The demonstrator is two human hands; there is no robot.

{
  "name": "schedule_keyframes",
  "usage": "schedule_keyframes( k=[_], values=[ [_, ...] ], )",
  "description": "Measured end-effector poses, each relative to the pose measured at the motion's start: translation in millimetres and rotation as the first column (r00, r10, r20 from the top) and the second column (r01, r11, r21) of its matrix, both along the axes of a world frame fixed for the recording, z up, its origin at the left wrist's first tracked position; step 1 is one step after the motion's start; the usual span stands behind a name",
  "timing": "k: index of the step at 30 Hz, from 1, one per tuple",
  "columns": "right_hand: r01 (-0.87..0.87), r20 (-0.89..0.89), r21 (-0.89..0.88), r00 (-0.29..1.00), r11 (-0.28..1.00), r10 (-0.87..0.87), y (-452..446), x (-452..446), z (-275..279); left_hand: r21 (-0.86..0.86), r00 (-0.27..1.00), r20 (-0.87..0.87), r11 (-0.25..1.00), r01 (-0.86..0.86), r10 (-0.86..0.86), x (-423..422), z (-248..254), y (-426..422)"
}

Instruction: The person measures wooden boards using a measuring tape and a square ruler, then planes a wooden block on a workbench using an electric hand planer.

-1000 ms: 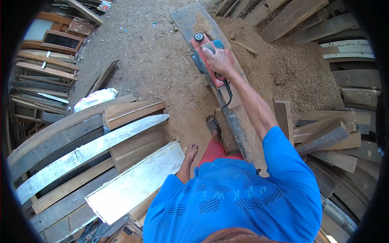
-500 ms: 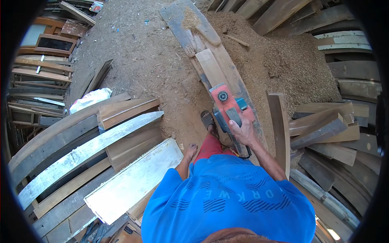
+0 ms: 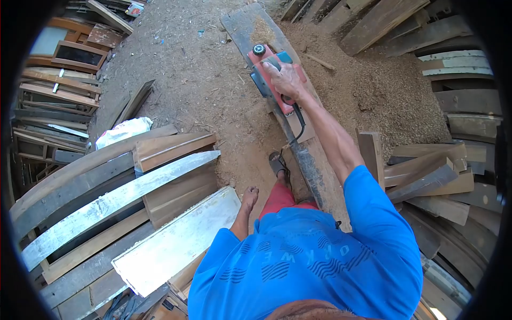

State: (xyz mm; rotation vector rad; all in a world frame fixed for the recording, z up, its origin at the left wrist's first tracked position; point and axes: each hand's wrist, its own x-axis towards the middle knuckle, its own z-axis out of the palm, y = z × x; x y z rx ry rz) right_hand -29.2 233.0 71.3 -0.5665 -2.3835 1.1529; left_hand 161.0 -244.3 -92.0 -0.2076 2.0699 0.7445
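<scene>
A red power planer [image 3: 255, 57] with a black front knob and teal parts rests on a pale wooden board [image 3: 303, 130] that lies along a long, worn bench plank [image 3: 248, 24]. My right hand [image 3: 285, 81] is wrapped round the planer's top handle, with the arm stretched far forward. From the tool's rear a black cord curves down beside the board. My left hand [image 3: 250, 195] hangs at my left side with the fingers curled, touching no object; nothing shows in it. Most of the board is hidden beneath the planer.
Wood shavings [image 3: 397, 101] are heaped right of the bench. Stacked boards line the right side, with an upright plank [image 3: 370, 154] close to my right arm. At the left are curved planks, a white panel [image 3: 178, 240], a white sack [image 3: 125, 132] and wooden frames.
Since half a second ago, my right hand and the planer have moved forward along the board, away from my body. My left hand stays by my side.
</scene>
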Motion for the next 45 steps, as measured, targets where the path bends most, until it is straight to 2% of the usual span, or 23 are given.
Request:
schedule_keyframes(
  k=[1, 3, 7, 10, 13, 16, 19, 22, 24, 26, 29, 31, 33, 34, 36, 37, 38, 39, 40, 42, 45],
  values=[
    [0.019, 0.124, -0.167, 0.992, 0.986, 0.002, 0, 11, 21, 0.023, 0.999, -0.043, 0.999, -0.027, 0.028, 0, -2, -6],
    [0.068, 0.261, -0.331, 0.965, 0.941, 0.022, -14, 46, 39, 0.007, 0.999, -0.035, 1.0, -0.018, 0.018, 0, -7, -23],
    [-0.027, 0.255, -0.245, 0.963, 0.969, 0.091, -35, 158, 46, -0.061, 1.0, 0.023, 0.998, 0.02, -0.019, 14, -7, -36],
    [0.096, 0.322, -0.449, 0.945, 0.889, 0.061, -70, 253, 80, -0.088, 0.983, 0.068, 0.98, 0.176, -0.17, 25, -23, -42],
    [0.124, 0.38, -0.483, 0.921, 0.867, 0.08, -85, 305, 77, -0.066, 0.956, 0.155, 0.963, 0.262, -0.25, 26, 1, -15],
    [0.138, 0.348, -0.456, 0.937, 0.879, 0.033, -85, 286, 70, 0.007, 0.973, 0.151, 0.985, 0.174, -0.173, 33, -14, -3],
    [0.115, 0.296, -0.437, 0.955, 0.892, 0.022, -63, 224, 79, 0.051, 0.996, 0.009, 0.995, 0.084, -0.084, 36, -28, 5],
    [0.082, 0.187, -0.406, 0.982, 0.91, -0.005, -40, 152, 78, 0.013, 0.998, 0.046, 0.999, 0.031, -0.032, 21, -21, 18],
    [0.084, 0.224, -0.271, 0.974, 0.959, -0.023, -22, 105, 79, 0.022, 1.0, 0.027, 1.0, 0.007, -0.007, 12, -13, 18],
    [0.067, 0.245, -0.29, 0.97, 0.955, 0.007, -4, 64, 88, 0.028, 1.0, 0.016, 1.0, -0.014, 0.014, 6, -3, 21],
    [-0.062, 0.105, -0.092, 0.992, 0.994, 0.072, 23, 14, 22, 0.021, 1.0, -0.011, 0.999, -0.025, 0.025, 0, 10, 8],
    [-0.027, 0.106, -0.097, 0.994, 0.995, 0.037, 18, 21, 17, 0.024, 0.998, -0.066, 0.999, -0.021, 0.023, 2, 1, -10],
    [0.014, 0.179, -0.194, 0.984, 0.981, 0.022, 7, 50, 17, -0.012, 0.997, -0.063, 0.999, -0.038, 0.038, 15, 3, -25],
    [0.042, 0.236, -0.278, 0.971, 0.96, 0.026, -4, 75, 39, -0.028, 0.997, -0.066, 0.999, -0.045, 0.043, 19, 4, -29],
    [0.061, 0.255, -0.309, 0.967, 0.949, 0.02, -34, 130, 52, -0.109, 0.996, 0.085, 0.994, 0.005, 0.004, 32, -4, -46],
    [0.049, 0.213, -0.254, 0.977, 0.966, 0.006, -46, 159, 50, -0.143, 0.987, 0.159, 0.989, 0.036, -0.013, 37, -8, -49],
    [0.033, 0.285, -0.38, 0.955, 0.924, 0.083, -56, 190, 72, -0.137, 0.99, 0.141, 0.989, 0.048, -0.028, 41, -8, -50],
    [0.096, 0.232, -0.277, 0.972, 0.956, -0.03, -78, 219, 59, -0.134, 0.991, 0.125, 0.989, 0.057, -0.04, 47, -5, -50],
    [0.092, 0.288, -0.374, 0.957, 0.923, 0.021, -87, 247, 69, -0.13, 0.993, 0.106, 0.989, 0.067, -0.053, 50, -5, -49],
    [0.093, 0.338, -0.459, 0.938, 0.884, 0.077, -100, 278, 76, -0.103, 0.992, 0.105, 0.991, 0.082, -0.071, 53, -9, -42],
    [0.121, 0.342, -0.436, 0.939, 0.892, 0.04, -110, 278, 76, -0.087, 0.988, 0.097, 0.988, 0.13, -0.121, 51, -15, -27]
  ],
)
